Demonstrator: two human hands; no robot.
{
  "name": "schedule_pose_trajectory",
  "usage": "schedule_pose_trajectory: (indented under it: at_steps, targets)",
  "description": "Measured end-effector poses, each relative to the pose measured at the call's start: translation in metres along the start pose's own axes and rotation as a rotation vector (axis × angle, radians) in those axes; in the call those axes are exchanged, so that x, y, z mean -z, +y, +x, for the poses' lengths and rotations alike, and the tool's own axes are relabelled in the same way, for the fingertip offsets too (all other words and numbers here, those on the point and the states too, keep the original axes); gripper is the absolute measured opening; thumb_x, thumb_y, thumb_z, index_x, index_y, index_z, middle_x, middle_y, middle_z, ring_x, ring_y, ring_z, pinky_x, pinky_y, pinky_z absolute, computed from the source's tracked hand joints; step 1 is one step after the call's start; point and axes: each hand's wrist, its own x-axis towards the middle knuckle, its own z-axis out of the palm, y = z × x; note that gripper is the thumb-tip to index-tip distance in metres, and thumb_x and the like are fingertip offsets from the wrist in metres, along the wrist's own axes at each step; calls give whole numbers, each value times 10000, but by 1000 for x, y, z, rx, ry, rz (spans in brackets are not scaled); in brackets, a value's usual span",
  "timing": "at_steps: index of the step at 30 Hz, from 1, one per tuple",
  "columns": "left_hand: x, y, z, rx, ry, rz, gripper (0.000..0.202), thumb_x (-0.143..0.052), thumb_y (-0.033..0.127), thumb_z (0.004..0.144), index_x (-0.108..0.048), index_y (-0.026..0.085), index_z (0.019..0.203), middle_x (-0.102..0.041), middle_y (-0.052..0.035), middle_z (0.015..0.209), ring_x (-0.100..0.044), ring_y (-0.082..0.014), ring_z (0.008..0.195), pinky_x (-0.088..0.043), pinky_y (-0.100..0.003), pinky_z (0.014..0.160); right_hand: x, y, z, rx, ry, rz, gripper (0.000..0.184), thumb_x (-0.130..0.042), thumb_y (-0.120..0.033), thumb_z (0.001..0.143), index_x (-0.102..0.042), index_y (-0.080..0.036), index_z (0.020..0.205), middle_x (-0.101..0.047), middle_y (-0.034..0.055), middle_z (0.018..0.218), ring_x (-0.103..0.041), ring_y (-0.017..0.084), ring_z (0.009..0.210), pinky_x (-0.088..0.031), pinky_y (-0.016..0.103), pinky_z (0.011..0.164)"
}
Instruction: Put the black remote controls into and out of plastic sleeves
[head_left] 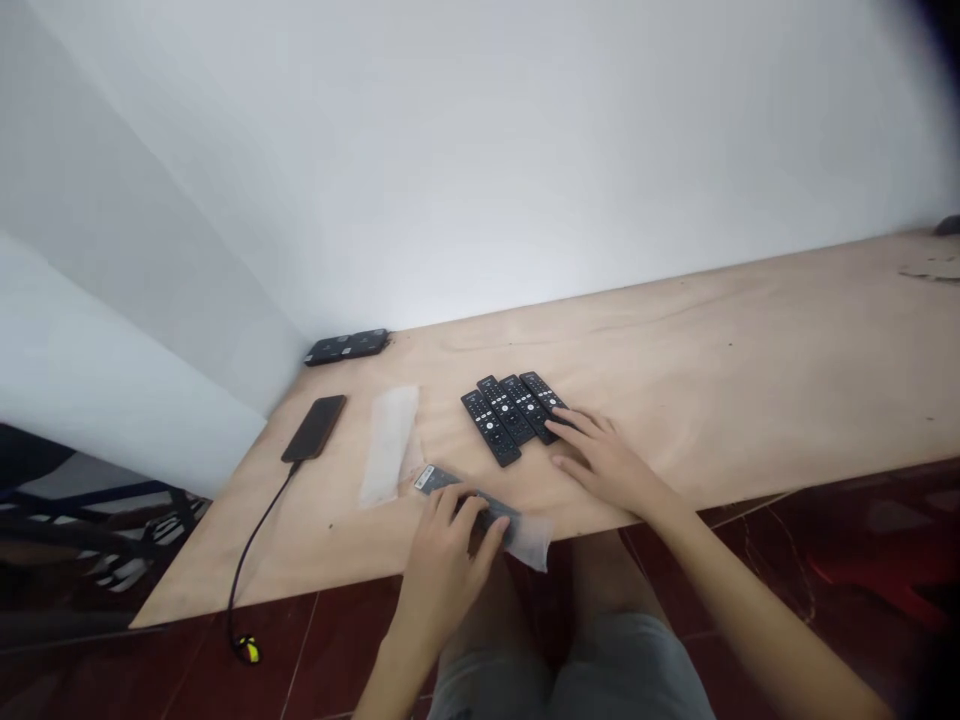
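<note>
Close to the table's front edge, my left hand has its fingers and thumb around a dark remote control. That remote lies partly in a thin, clear plastic sleeve, which sticks out past the table edge. A label shows at its far end. Several black remote controls lie side by side in an uneven, slanted row, bare of wrapping. My right hand rests with outstretched fingers at the right end of this row, the fingertips touching the rightmost remote. Its lower part is hidden under the fingers.
A flat white translucent sleeve lies left of the remotes. Farther left is a phone with a dark cable hanging over the edge. Two black boxes sit in the back corner against the wall. The wooden table stretches right.
</note>
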Motion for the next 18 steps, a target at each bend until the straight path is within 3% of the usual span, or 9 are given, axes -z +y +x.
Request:
schedule_pose_trajectory:
  at_steps: [4,8,14,18]
  targets:
    - [-9,-5,3,29,-11,-39,142,-678,339,1063,-632,229,986,-664,-103,1215,-670,-312,1175,-593,-494,997,-1,-6,-1,-21,-27,-60,461,-555,-428,1134,-621,-297,1571,-553,89,1690,-498,368,1516,-461,603,1217]
    - [-16,-29,16,38,-27,-78,66,-588,282,1102,-639,242,1109,-643,-118,1393,-643,-311,1359,-559,-504,1136,-1,-10,-3,-17,-32,-77,513,-558,-477,1128,-584,-302,1610,-531,86,1709,-488,384,1519,-462,616,1213]
    - [-19,-82,73,10,-144,-88,254,-444,252,1141,-619,240,1325,-614,-119,1547,-533,-304,1547,-467,-536,1281,0,-12,-2,-9,-111,-88,624,-522,-579,1125,-467,-337,1697,-430,46,1785,-440,385,1575,-436,620,1245]
    - [-16,-101,105,-20,-171,-92,334,-470,221,1116,-602,239,1422,-651,-109,1529,-585,-289,1503,-490,-516,1270,2,-14,-1,11,-154,-87,662,-501,-625,1121,-415,-367,1725,-370,24,1816,-421,391,1597,-410,627,1264]
